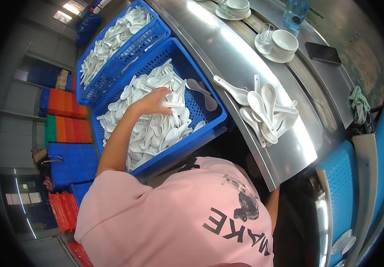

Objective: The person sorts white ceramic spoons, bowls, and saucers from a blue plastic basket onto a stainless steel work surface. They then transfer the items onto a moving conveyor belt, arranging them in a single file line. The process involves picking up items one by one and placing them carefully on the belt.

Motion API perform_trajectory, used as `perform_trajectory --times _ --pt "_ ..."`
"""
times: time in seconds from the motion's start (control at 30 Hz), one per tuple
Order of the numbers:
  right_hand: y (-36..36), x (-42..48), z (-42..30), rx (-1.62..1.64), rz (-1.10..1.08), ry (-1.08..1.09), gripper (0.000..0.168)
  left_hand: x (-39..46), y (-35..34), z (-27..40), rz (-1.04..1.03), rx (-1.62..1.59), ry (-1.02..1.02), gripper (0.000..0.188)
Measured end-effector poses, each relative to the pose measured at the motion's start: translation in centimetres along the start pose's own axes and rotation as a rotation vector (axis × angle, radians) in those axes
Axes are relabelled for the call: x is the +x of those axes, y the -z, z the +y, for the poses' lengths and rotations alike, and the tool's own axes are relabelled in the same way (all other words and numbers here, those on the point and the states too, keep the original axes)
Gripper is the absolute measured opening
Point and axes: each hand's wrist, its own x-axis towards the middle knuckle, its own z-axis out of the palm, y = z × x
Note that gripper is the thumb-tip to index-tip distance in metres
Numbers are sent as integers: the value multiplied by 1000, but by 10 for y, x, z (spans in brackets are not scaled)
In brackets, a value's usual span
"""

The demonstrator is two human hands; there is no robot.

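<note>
My left hand (152,102) rests on a heap of white spoons (158,133) in a blue plastic crate (192,131). Its thumb and fingers are apart, with a spoon handle (173,104) between them; whether they grip it is unclear. Grey-looking spoons (201,93) lie at the crate's right side, away from the heap. My right hand is out of view; only part of that arm shows beside the steel table's edge. On the steel table (212,43) sits a loose pile of white spoons (262,110), crossing one another.
A second blue crate (125,61) full of white spoons stands beyond the first. Along the table are stacked bowls (284,43) with a glass (266,33), a bottle (295,15), a black phone-like object (323,52) and a green cloth (359,103). A blue belt (338,180) runs at right.
</note>
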Motion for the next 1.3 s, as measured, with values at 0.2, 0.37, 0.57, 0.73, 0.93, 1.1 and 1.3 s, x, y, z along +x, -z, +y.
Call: perform_trajectory --times 0.2,0.37,0.57,0.73,0.93,1.1,1.3 --pt "3 -1 2 -8 -5 -10 25 -6 -21 -13 251 122 200 100" --pt "4 -4 3 -14 -10 -7 25 27 -40 -16 466 77 125 92" --pt "22 -12 15 -65 -3 -30 25 77 -39 29 492 -39 -135 76" --pt "40 0 36 -408 -238 169 31 91 -54 14 550 53 -241 70" --pt "147 -92 -158 26 -357 161 27 91 -51 10 459 106 -203 70" --pt "270 -96 -214 -20 505 443 21 87 -53 5 484 25 -199 69" --pt "416 -32 -174 -665 1366 256 32 74 -55 -14 483 -31 -260 59"
